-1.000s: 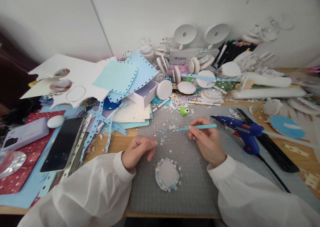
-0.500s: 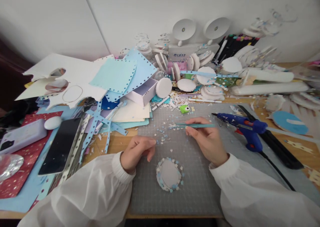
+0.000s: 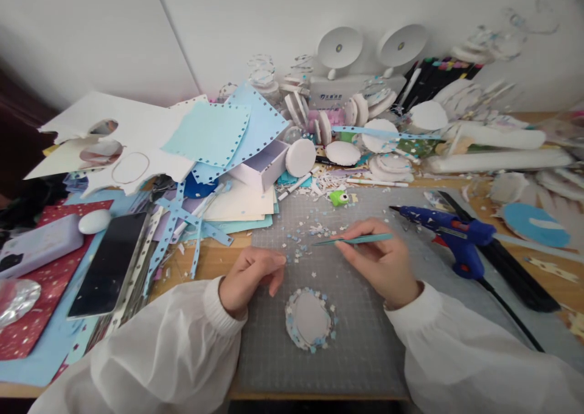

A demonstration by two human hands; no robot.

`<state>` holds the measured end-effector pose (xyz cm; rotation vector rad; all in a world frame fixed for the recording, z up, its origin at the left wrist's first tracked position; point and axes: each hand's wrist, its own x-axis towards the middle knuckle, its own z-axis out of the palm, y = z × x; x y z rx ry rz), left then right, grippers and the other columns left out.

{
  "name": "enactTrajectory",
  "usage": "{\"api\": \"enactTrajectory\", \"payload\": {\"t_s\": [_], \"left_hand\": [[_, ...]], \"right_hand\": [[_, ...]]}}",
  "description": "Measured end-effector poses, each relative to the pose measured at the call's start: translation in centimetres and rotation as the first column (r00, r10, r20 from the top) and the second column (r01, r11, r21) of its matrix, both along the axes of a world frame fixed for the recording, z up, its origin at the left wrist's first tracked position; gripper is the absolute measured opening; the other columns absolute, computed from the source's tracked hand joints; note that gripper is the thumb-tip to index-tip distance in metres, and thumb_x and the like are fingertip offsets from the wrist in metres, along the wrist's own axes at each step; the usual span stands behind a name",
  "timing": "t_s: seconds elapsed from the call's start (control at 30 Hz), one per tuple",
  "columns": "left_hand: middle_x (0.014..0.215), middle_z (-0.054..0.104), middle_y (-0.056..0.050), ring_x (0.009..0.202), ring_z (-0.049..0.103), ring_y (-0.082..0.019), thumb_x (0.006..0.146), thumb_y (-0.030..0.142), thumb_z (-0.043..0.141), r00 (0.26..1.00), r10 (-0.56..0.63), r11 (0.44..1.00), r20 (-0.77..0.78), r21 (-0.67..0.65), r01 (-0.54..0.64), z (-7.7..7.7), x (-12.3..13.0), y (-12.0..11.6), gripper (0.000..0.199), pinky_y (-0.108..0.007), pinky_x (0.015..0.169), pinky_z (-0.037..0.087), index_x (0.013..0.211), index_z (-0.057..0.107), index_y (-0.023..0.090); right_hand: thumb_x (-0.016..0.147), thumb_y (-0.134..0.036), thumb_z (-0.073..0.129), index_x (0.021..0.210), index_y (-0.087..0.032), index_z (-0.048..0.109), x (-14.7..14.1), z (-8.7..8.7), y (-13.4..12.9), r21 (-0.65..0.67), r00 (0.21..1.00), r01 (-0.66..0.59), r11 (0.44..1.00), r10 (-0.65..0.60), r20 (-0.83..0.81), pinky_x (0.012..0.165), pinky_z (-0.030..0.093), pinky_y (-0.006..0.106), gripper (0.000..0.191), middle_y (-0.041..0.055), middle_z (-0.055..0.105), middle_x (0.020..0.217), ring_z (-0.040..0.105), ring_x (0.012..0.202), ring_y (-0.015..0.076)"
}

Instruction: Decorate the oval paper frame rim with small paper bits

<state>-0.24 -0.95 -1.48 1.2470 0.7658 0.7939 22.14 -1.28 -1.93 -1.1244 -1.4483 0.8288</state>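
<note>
My right hand is closed around a pair of teal tweezers, their tips pointing left. Just past the tips, tiny white and pale blue paper flowers lie scattered on the grey cutting mat. My left hand rests at the mat's left side with curled fingers beside these flowers; whether something small is pinched there cannot be made out. Between and below the hands lies a round white disc ringed with small blue and white flowers.
A blue glue gun lies on the right, its black cord trailing toward me. A green craft punch stands at the mat's back. Paper sheets, a phone and an open box crowd the left; white discs pile up behind.
My right hand has come slightly nearer to me, and the tweezers' tips have dropped a little toward the flowers. The view has shifted slightly. My left hand stays where it was.
</note>
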Motion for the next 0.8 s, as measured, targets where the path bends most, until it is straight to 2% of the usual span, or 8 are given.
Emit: {"api": "enactTrajectory", "payload": {"t_s": [0.13,0.27,0.57,0.8], "left_hand": [[0.040,0.037,0.001,0.044,0.032,-0.010,0.084,0.032,0.047,1.000,0.000,1.000,0.003,0.000,0.000,-0.1,0.0,0.0,0.048,-0.029,0.050,0.021,0.039,0.048,0.015],[0.040,0.037,0.001,0.044,0.031,-0.010,0.084,0.032,0.047,1.000,0.004,1.000,0.002,0.003,-0.004,0.0,0.0,0.0,0.048,-0.029,0.050,0.021,0.039,0.048,0.015],[0.040,0.038,0.000,0.044,0.032,-0.010,0.083,0.034,0.046,0.999,0.002,1.000,-0.041,0.000,-0.002,0.3,0.2,0.0,0.049,-0.029,0.050,0.023,0.038,0.047,0.016],[0.040,0.039,0.000,0.043,0.032,-0.010,0.082,0.035,0.046,0.999,0.001,1.000,-0.047,-0.005,-0.001,0.3,0.1,0.0,0.049,-0.029,0.049,0.022,0.038,0.047,0.016]], "right_hand": [[0.074,-0.013,0.065,0.078,-0.023,0.059,0.1,-0.3,-0.2,0.046,0.993,-0.087,0.995,0.083,0.084,0.062,0.051,0.027,0.012,0.0012,0.066,0.075,0.063,0.071,0.0149],[0.073,-0.010,0.065,0.077,-0.022,0.059,-0.1,-0.4,-0.5,0.066,0.987,-0.108,0.992,0.099,0.128,0.062,0.051,0.027,0.015,0.0008,0.066,0.074,0.063,0.069,0.0142],[0.074,-0.009,0.063,0.073,-0.022,0.061,-1.0,0.4,-0.7,0.155,0.954,-0.243,0.958,0.207,0.216,0.062,0.054,0.028,0.013,0.0018,0.066,0.068,0.067,0.069,0.0157],[0.072,-0.012,0.064,0.073,-0.023,0.062,-1.0,0.2,-0.8,0.100,0.945,-0.243,0.965,0.212,0.251,0.061,0.053,0.026,0.011,0.0010,0.068,0.070,0.066,0.065,0.0143]]}}
